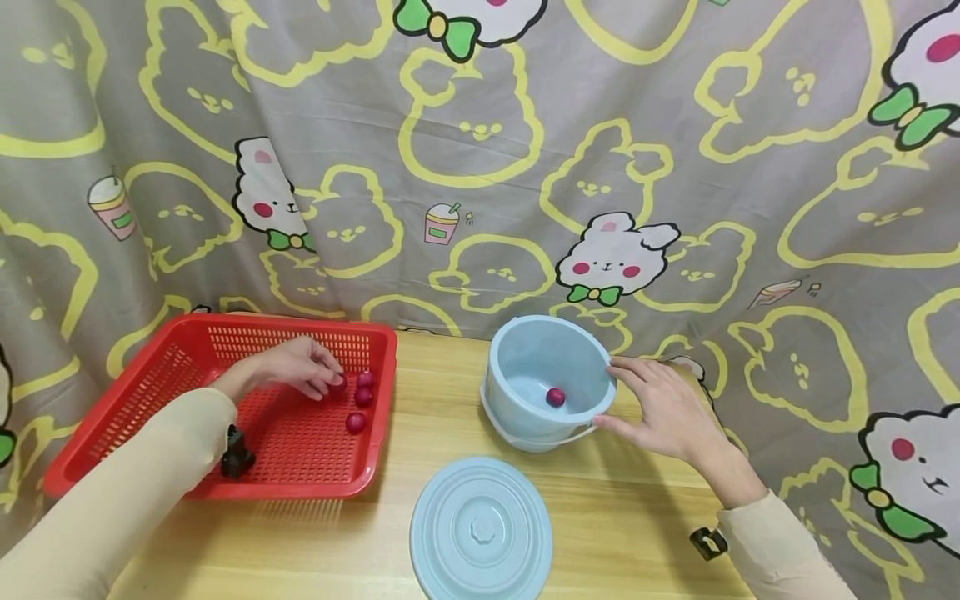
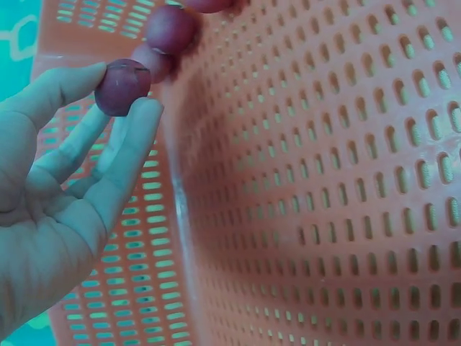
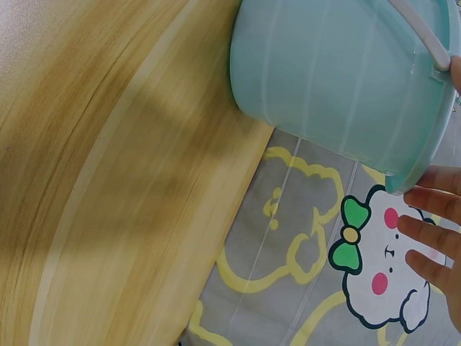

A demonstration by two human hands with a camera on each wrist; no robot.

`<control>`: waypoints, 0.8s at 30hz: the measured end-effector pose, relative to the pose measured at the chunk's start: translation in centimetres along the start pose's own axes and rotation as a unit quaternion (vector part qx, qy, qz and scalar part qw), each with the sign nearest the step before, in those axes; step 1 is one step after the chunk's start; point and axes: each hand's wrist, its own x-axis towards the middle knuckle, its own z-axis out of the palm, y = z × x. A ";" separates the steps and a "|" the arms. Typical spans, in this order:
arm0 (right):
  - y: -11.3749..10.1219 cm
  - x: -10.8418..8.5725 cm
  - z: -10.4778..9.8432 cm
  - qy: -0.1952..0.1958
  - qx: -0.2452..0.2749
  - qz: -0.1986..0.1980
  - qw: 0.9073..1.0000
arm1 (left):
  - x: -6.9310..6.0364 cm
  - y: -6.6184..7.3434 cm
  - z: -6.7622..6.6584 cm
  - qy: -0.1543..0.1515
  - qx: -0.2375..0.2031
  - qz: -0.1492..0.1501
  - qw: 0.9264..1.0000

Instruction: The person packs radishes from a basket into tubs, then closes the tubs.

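My left hand [image 1: 300, 367] reaches into the red basket [image 1: 386, 383]. Its thumb and fingertips pinch a small, round purple-red fruit [image 2: 122, 87]. Close by in the basket lie more of these fruits [image 1: 363, 397], along its right side. On the other side, my right hand [image 1: 667, 412] touches the rim of a light blue bucket [image 1: 525, 417], its fingers spread and fairly straight. The thumb is near the end of the bucket's handle [image 3: 421, 32]. One purple-red fruit [image 1: 555, 397] sits on the bucket's bottom.
A round light blue lid [image 1: 482, 529] lies on the wooden table [image 1: 360, 542], in front of the bucket. Behind the table hangs a grey patterned curtain [image 1: 495, 275]. The basket's walls stand around my left hand.
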 end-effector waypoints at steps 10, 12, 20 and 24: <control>0.0 -0.1 0.1 0.004 0.001 0.001 1.000 | -0.9 1.4 -0.4 0.026 0.008 0.021 0.999; 0.0 -0.1 0.1 0.002 0.002 0.002 1.000 | -1.0 1.7 -0.4 0.030 0.004 0.028 0.999; 0.0 -0.1 0.1 -0.001 0.006 0.004 1.000 | -1.3 2.9 -0.2 0.048 -0.018 0.041 0.998; -0.1 -0.1 0.0 -0.002 0.006 0.005 1.000 | -1.4 3.4 -0.2 0.058 -0.028 0.046 0.997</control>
